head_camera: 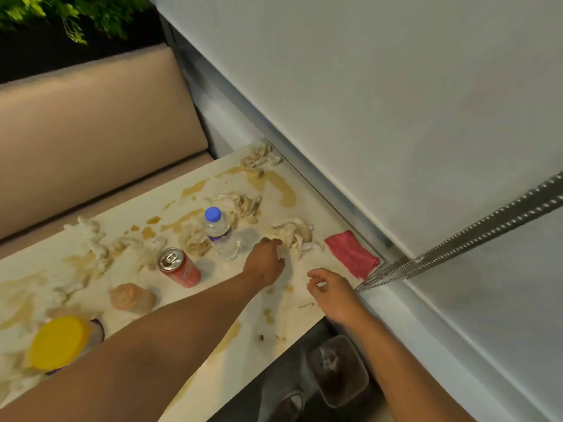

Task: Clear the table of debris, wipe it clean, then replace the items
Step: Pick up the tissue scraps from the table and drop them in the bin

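While both arms reach over the stained table (pixel 213 388):
Left hand (pixel 265 263): fingers curled, seemingly touching a crumpled tissue (pixel 294 234).
Right hand (pixel 332 292): fingers loosely spread, holding nothing.
Red cloth (pixel 352 253): beside the wall.

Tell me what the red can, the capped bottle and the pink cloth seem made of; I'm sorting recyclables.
Red can: likely aluminium, given its shiny silver pull-tab top. Bottle: clear, thin plastic with a blue cap; you see through it. Pink cloth: soft, matte fabric, possibly microfibre, lying folded flat.
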Available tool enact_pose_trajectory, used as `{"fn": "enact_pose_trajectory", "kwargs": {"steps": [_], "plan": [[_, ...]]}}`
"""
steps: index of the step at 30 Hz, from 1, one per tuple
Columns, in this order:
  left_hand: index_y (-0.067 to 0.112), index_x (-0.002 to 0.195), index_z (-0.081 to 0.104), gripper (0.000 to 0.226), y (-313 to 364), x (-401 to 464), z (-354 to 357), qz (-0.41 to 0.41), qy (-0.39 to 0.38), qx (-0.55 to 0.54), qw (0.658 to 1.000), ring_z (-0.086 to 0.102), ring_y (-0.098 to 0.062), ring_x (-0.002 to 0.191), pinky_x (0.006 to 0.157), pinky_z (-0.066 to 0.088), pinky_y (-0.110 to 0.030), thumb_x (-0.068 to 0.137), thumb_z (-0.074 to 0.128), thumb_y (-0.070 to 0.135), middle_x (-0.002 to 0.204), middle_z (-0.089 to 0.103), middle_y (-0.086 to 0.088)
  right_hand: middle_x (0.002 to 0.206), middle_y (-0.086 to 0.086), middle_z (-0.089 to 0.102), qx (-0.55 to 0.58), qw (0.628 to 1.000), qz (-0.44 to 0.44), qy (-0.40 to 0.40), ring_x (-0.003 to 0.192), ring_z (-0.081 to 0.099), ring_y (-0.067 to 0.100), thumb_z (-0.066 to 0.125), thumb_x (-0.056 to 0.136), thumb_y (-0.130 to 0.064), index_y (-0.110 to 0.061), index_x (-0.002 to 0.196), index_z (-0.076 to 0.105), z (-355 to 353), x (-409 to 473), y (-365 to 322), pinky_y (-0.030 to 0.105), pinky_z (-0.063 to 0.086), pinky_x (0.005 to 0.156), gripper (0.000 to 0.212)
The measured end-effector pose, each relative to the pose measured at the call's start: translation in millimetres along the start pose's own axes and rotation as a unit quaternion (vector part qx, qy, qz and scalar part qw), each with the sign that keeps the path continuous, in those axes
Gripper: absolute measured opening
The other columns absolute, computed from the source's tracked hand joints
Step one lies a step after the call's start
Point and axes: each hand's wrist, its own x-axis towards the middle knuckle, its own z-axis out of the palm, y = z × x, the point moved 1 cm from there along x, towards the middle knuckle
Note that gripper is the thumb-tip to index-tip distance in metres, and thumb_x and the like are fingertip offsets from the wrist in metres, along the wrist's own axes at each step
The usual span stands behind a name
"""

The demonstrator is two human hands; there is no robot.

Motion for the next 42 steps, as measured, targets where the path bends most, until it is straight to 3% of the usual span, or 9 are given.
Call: {"fn": "enact_pose_trajectory", "kwargs": {"steps": [11,14,20,24,26,30,33,36,42], "plan": [[0.016,0.107,0.072,0.02,-17.8,26.4,9.6,0.03,0.018,0.005,0.999,0.063,-0.031,0.093,0.078,0.048,-0.034,0.1,0.055,0.023,0.102,0.061,-0.009,0.109,-0.008,0.069,0.009,1.0,0.022,-0.005,0.095,0.068,0.006,0.064,0.098,-0.024,-0.025,0.124,0.067,7.9,24.5,12.6,0.011,0.049,0.071,0.026],[0.015,0.09,0.068,0.019,-20.1,5.4,3.8,0.034,0.054,-0.055,0.996,0.06,-0.025,0.082,0.07,0.045,-0.034,0.097,0.063,0.032,0.093,0.057,-0.003,0.11,-0.006,0.07,0.003,1.0,0.013,0.004,0.098,0.068,0.007,0.065,0.097,-0.023,-0.028,0.122,0.067,5.4,36.0,9.5,0.023,0.056,0.086,0.025],[0.023,0.073,0.057,0.024,-36.8,-36.1,-10.0,0.04,0.104,-0.16,0.981,0.063,-0.013,0.103,0.081,0.043,-0.027,0.089,0.074,0.027,0.132,0.059,0.005,0.121,-0.009,0.061,-0.046,0.997,-0.028,0.046,0.094,0.064,0.007,0.064,0.097,-0.019,-0.022,0.129,0.064,1.2,61.4,-15.5,0.029,0.053,0.09,0.032],[0.019,0.065,0.045,0.035,-39.0,-43.0,-15.1,-0.022,0.12,-0.234,0.965,0.051,-0.004,0.062,0.066,0.043,-0.032,0.092,0.067,0.018,0.07,0.058,0.012,0.122,-0.002,0.061,-0.077,0.993,-0.035,0.084,0.1,0.064,0.018,0.065,0.095,-0.017,-0.02,0.127,0.065,3.7,79.3,-27.8,0.033,0.054,0.088,0.032],[0.018,0.066,0.039,0.037,-37.7,-41.6,-16.3,-0.041,0.115,-0.243,0.962,0.043,-0.01,0.055,0.059,0.038,-0.033,0.093,0.063,0.014,0.058,0.044,0.008,0.12,0.001,0.062,-0.092,0.99,-0.037,0.103,0.104,0.063,0.022,0.067,0.095,-0.018,-0.019,0.127,0.065,4.9,86.5,-33.4,0.034,0.054,0.088,0.033],[0.016,0.081,0.039,0.02,-31.6,-38.5,-16.2,-0.07,0.034,-0.291,0.953,0.056,-0.033,0.061,0.062,0.052,-0.046,0.098,0.048,0.008,0.067,0.052,-0.006,0.116,0.001,0.059,-0.119,0.986,-0.026,0.113,0.099,0.061,0.021,0.071,0.093,-0.026,-0.02,0.124,0.061,9.9,97.2,-41.5,0.033,0.052,0.084,0.033],[0.016,0.108,0.042,0.025,-16.8,-33.5,-18.6,-0.076,-0.037,-0.347,0.934,0.04,-0.026,0.066,0.054,0.043,-0.03,0.098,0.033,-0.004,0.082,0.046,-0.01,0.111,0.003,0.065,-0.125,0.985,-0.006,0.118,0.098,0.064,0.024,0.068,0.095,-0.021,-0.017,0.117,0.062,13.0,103.7,-39.8,0.03,0.051,0.077,0.023],[0.009,0.107,0.054,0.038,-10.6,-25.3,-20.1,-0.108,-0.049,-0.377,0.919,0.044,-0.018,0.064,0.052,0.041,-0.021,0.092,0.027,-0.012,0.086,0.053,-0.012,0.106,0.004,0.071,-0.107,0.987,-0.005,0.122,0.095,0.067,0.022,0.065,0.097,-0.015,-0.014,0.113,0.066,10.9,104.6,-38.5,0.026,0.048,0.074,0.016],[0.016,0.097,0.061,0.02,-4.3,-9.1,-22.3,-0.142,-0.029,-0.362,0.921,0.052,-0.012,0.056,0.063,0.043,-0.03,0.102,0.048,0.03,0.079,0.064,-0.002,0.088,-0.013,0.066,-0.011,0.988,-0.044,0.147,0.078,0.063,-0.001,0.068,0.098,-0.019,-0.016,0.107,0.068,1.3,88.4,-47.6,0.014,0.047,0.067,0.01]]}}
